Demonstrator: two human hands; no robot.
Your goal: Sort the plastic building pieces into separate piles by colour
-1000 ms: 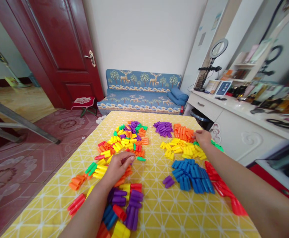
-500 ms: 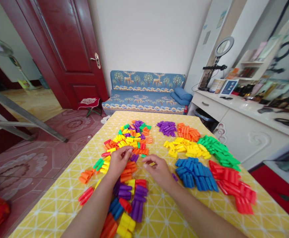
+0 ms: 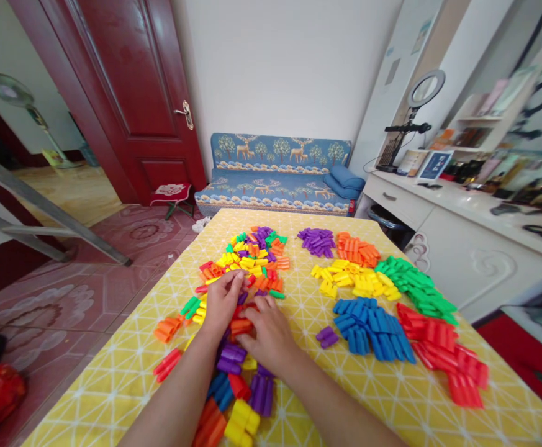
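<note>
A yellow patterned table [image 3: 298,397] carries many small plastic tube pieces. My left hand [image 3: 221,301] rests on the near edge of a mixed-colour pile [image 3: 252,257], fingers curled among the pieces; whether it holds one is hidden. My right hand [image 3: 268,332] lies just beside it, fingers closed around a few orange pieces [image 3: 241,325]. Under both wrists sits another mixed heap [image 3: 240,403] of purple, yellow, blue and orange pieces. Right of my hands are sorted piles: purple [image 3: 317,241], orange [image 3: 357,248], yellow [image 3: 352,282], green [image 3: 415,288], blue [image 3: 373,323], red [image 3: 442,347].
Two loose purple pieces [image 3: 327,336] lie between my right hand and the blue pile. Small orange [image 3: 167,328] and red [image 3: 168,363] clusters sit near the table's left edge. A blue sofa [image 3: 275,177] stands behind, a white dresser [image 3: 461,248] to the right, a red door [image 3: 126,93] at left.
My right hand left the sorted piles at the far right and came across to the mixed pile beside my left hand. My left hand shifted slightly forward. The camera view moved a little.
</note>
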